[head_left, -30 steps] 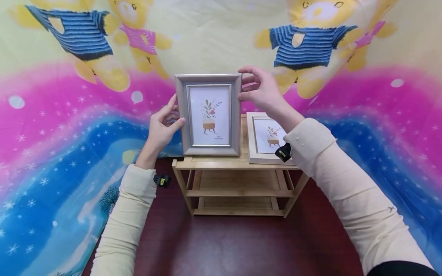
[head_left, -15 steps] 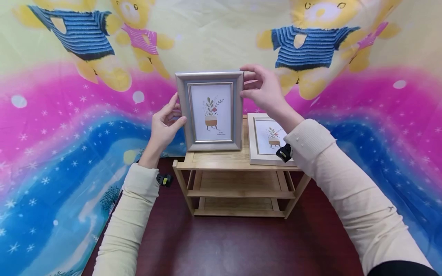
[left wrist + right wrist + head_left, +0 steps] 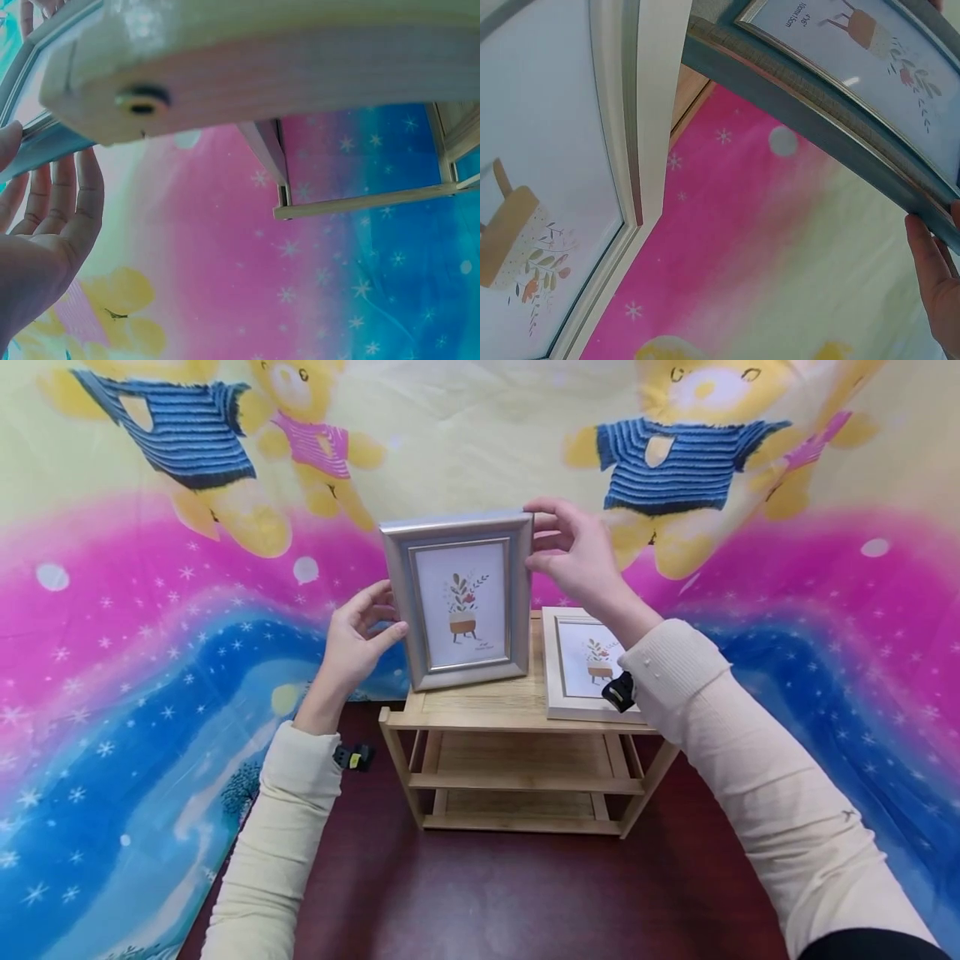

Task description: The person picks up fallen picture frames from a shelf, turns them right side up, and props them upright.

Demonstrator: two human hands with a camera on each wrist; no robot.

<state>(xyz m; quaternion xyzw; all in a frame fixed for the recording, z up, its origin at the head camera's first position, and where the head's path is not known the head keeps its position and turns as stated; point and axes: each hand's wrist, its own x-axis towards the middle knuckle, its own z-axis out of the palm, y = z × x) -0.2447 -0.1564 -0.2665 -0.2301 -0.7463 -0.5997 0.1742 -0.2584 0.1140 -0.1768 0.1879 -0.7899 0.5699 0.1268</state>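
Observation:
A silver-grey picture frame (image 3: 412, 610) with a potted-plant print stands near upright over the left part of the top of a wooden rack (image 3: 480, 708). My left hand (image 3: 356, 635) grips its left edge, thumb at the front and fingers behind, also seen in the left wrist view. At the upper right edge, my right hand (image 3: 577, 552) pinches the frame. In the right wrist view the right hand (image 3: 934, 292) touches the silver frame's side (image 3: 802, 127). Whether the bottom edge touches the rack is hard to tell.
A cream picture frame (image 3: 553, 672) with a similar print lies face up on the rack's right side, partly behind my right wrist. Lower shelves (image 3: 517, 760) sit beneath. A printed bear cloth (image 3: 465, 435) hangs behind; the floor (image 3: 480, 893) is dark red.
The silver frame has shifted slightly back from the rack's front edge and right, turning so its lower edge now slopes. Both hands have moved with it and keep their hold.

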